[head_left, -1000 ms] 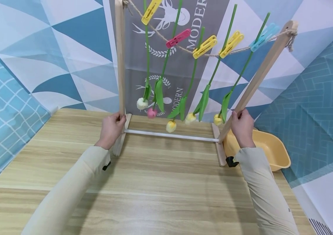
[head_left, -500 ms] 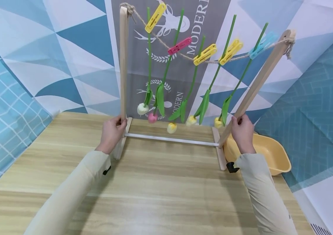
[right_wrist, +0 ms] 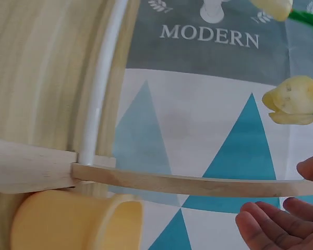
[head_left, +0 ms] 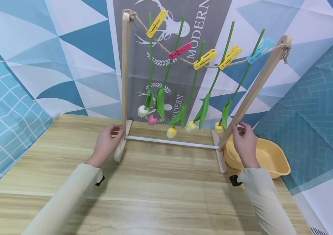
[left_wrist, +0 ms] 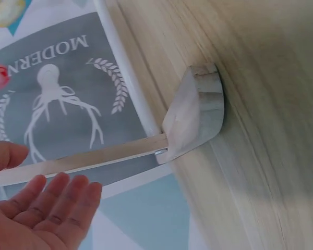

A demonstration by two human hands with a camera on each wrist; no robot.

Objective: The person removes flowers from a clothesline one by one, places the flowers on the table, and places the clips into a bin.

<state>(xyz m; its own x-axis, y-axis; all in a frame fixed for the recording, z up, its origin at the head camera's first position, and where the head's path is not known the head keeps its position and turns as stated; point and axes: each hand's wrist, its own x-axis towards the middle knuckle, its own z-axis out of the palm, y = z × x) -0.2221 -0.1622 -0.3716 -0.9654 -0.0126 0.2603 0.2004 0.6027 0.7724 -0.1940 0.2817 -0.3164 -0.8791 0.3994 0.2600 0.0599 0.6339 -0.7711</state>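
A wooden frame with a left post (head_left: 125,75), a right post (head_left: 254,91) and a white crossbar (head_left: 172,142) stands on the table. Several tulips, among them a pink one (head_left: 153,120) and a white one (head_left: 143,111), hang head down from its rope by clips such as the pink clip (head_left: 180,50). My left hand (head_left: 107,142) is beside the lower left post; in the left wrist view its fingers (left_wrist: 68,203) are spread loosely around the post without gripping. My right hand (head_left: 245,143) is at the lower right post, its fingers (right_wrist: 266,221) relaxed and apart from the wood.
A yellow basin (head_left: 272,155) sits at the right behind my right hand, close to the frame's right foot (head_left: 220,160). Patterned cloth (head_left: 90,49) hangs behind the frame. The wooden table (head_left: 160,195) extends toward me.
Both hands have loosened from the posts, their fingers opening, and have shifted slightly toward me. The frame appears lower in the head view.
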